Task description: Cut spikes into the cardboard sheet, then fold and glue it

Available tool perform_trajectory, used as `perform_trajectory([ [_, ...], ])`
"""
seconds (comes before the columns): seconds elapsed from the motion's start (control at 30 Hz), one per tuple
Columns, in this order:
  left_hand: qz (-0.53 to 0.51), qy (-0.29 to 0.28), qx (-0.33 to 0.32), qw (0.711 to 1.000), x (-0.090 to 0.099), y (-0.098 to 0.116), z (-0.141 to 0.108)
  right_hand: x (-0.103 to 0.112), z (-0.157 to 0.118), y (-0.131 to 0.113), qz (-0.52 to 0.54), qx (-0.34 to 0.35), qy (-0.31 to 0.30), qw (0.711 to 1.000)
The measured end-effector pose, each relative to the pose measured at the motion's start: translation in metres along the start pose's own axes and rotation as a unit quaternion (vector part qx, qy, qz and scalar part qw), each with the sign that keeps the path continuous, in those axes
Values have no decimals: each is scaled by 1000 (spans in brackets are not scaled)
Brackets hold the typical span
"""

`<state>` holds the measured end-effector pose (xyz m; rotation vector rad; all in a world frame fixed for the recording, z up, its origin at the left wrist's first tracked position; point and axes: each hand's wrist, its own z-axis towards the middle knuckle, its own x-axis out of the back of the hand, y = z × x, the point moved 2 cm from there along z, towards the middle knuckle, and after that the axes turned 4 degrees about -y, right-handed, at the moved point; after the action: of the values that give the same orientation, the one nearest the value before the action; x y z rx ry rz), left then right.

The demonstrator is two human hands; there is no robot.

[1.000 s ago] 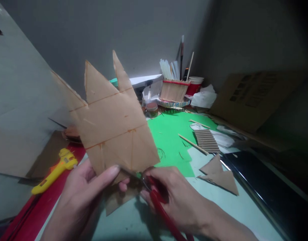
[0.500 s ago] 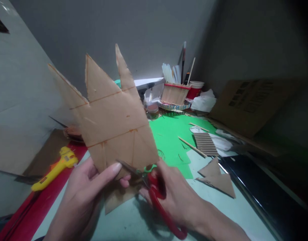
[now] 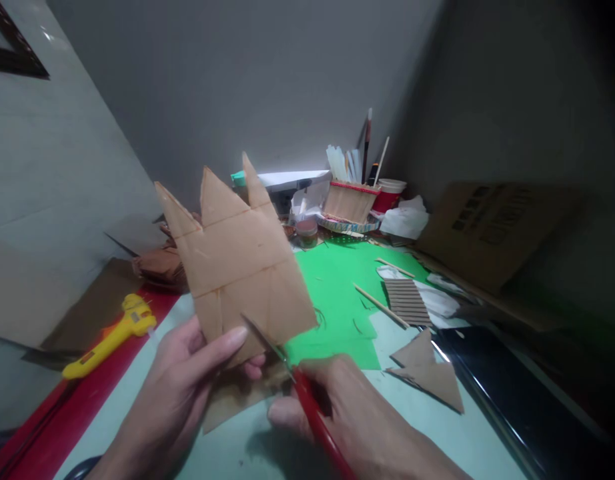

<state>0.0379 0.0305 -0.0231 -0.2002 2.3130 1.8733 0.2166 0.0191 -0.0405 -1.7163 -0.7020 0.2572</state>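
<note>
A brown cardboard piece [image 3: 242,257] with three pointed spikes along its top and drawn orange-brown lines stands raised in front of me. My left hand [image 3: 187,373] pinches its lower edge, thumb on the near face. Red-handled scissors [image 3: 312,410] are gripped in my right hand [image 3: 342,407], and their blade lies across the lower part of the cardboard, its tip near my left thumb. Below my hands, another flat piece of cardboard [image 3: 220,410] shows on the pale tabletop [image 3: 252,450].
A yellow glue gun [image 3: 110,340] lies on a red strip at left. Right of the green sheet [image 3: 337,287] are cardboard scraps [image 3: 432,377], corrugated cardboard [image 3: 406,301] and a black device [image 3: 507,387]. Behind stand a stick holder [image 3: 350,202] and a red cup [image 3: 389,197].
The spiked cardboard has tipped back and sits lower in view, its spikes lower and nearer the middle. My right hand and the scissors have turned, with the scissors now seen more edge-on.
</note>
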Motion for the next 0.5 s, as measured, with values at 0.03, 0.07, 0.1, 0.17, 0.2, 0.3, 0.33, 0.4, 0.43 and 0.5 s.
perform_trajectory([
  [0.03,-2,-8,10,1000,0,-1,-1,0,-1,-1,8,-4,-2,1000],
  [0.07,1,-18,18,1000,1,-1,-2,1,-2,-2,12,-5,-3,1000],
  [0.1,11,-30,22,999,1,-1,-3,1,-3,-3,12,-3,-3,1000],
  [0.17,50,-42,21,998,3,0,-5,2,-5,-5,1,15,-8,1000],
  [0.2,76,-45,17,996,4,0,-6,2,-6,-6,-8,26,-8,1000],
  [0.3,118,-50,16,992,3,3,-10,1,-6,-5,-34,45,-2,998],
  [0.33,117,-49,14,992,2,4,-10,1,-5,-4,-38,45,0,998],
  [0.4,104,-48,12,993,0,5,-10,0,-2,-3,-45,45,-3,998],
  [0.43,99,-45,10,994,-1,5,-10,-1,-1,-3,-54,45,-2,998],
  [0.5,95,-35,12,995,-1,7,-9,-2,3,-2,-78,54,5,995],
])
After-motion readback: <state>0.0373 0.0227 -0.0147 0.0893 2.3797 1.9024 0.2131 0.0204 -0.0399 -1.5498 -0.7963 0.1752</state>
